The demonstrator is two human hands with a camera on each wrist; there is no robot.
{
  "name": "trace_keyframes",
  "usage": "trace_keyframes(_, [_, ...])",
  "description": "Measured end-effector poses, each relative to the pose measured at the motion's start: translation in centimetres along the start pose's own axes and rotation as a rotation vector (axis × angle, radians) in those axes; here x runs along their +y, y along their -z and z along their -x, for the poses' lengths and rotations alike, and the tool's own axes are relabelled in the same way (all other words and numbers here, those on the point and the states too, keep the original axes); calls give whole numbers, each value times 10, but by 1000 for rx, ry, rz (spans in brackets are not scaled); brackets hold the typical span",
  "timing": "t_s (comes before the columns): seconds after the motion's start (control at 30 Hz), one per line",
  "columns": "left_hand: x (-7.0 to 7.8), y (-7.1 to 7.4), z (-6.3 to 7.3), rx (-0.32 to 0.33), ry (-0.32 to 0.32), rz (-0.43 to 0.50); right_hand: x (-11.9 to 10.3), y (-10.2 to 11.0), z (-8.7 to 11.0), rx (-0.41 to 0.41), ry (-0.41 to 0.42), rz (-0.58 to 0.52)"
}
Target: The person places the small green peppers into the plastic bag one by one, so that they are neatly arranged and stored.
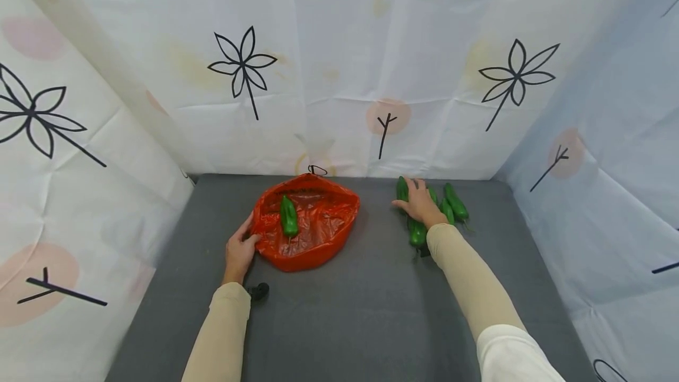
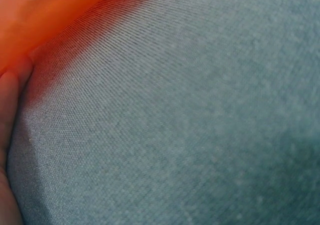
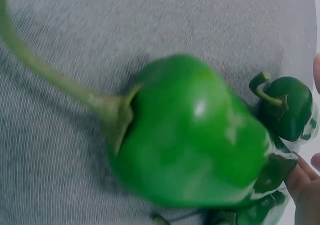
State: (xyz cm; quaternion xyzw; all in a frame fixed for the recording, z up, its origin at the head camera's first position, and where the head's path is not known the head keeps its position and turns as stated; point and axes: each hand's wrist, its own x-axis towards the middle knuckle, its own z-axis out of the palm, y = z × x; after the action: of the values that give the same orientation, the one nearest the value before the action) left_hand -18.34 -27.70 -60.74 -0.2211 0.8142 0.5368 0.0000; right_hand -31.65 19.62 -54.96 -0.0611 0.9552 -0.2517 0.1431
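Note:
A red plastic bag lies spread with its mouth up, one green pepper inside it. My left hand grips the bag's left rim, thumb at the near side; the left wrist view catches only its fingertips against the plastic. To the right, my right hand reaches over a group of green peppers, thumb spread to the left and fingers extended, covering part of them. Close up in the right wrist view, a large stemmed pepper fills the middle, with fingers right at its far end.
Another green pepper lies at the right of the group. The dark grey tabletop is bounded by white patterned cloth at the back and both sides. A small black object shows by my left wrist.

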Motion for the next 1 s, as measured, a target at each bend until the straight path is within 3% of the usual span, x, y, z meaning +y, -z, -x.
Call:
trace_keyframes(0.57, [0, -1, -2, 3, -7, 6, -5, -6, -4, -12, -61, -57])
trace_keyframes(1.0, [-1, -1, -2, -2, -18, 18, -15, 5, 2, 74, -37, -147])
